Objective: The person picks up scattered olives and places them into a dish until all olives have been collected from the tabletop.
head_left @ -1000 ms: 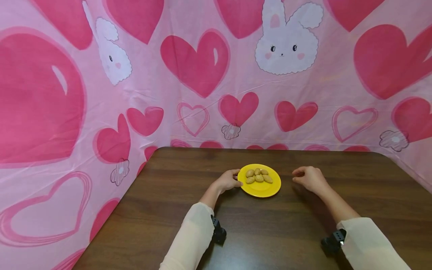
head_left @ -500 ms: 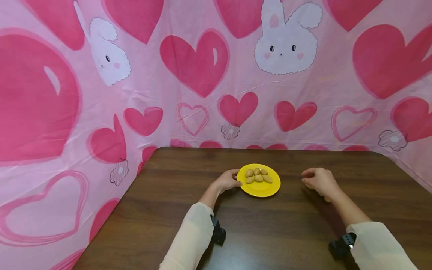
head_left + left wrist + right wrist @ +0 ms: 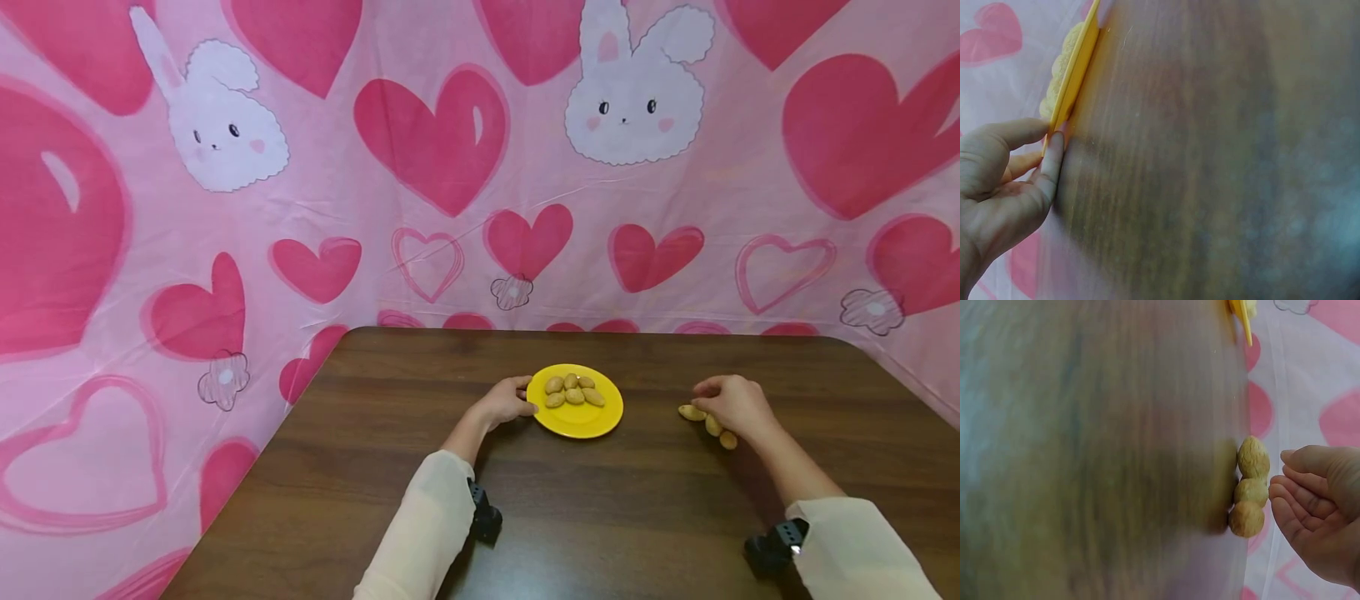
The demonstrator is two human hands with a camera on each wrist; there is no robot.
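My left hand (image 3: pixel 504 402) pinches the left rim of a round yellow plate (image 3: pixel 577 427); in the left wrist view its fingers (image 3: pixel 1019 132) lie on both sides of that rim. On the plate several small tan potatoes (image 3: pixel 574 396) sit grouped toward the back. To the right, three more potatoes (image 3: pixel 1250 492) form a slanted row on the table. Just above that row is my right hand (image 3: pixel 738 404), its fingers loosely bent and holding nothing. A narrow gap shows between the fingertips (image 3: pixel 1277 487) and the potatoes in the right wrist view.
The brown wooden table (image 3: pixel 600 517) has rounded far corners. Behind and left of it hangs a pink cloth (image 3: pixel 540 179) printed with hearts and rabbits. Each wrist carries a small black camera (image 3: pixel 486 512).
My right hand has moved right, away from the plate, and the potatoes on the table have come into sight beneath it. The left hand and the plate stay in place.
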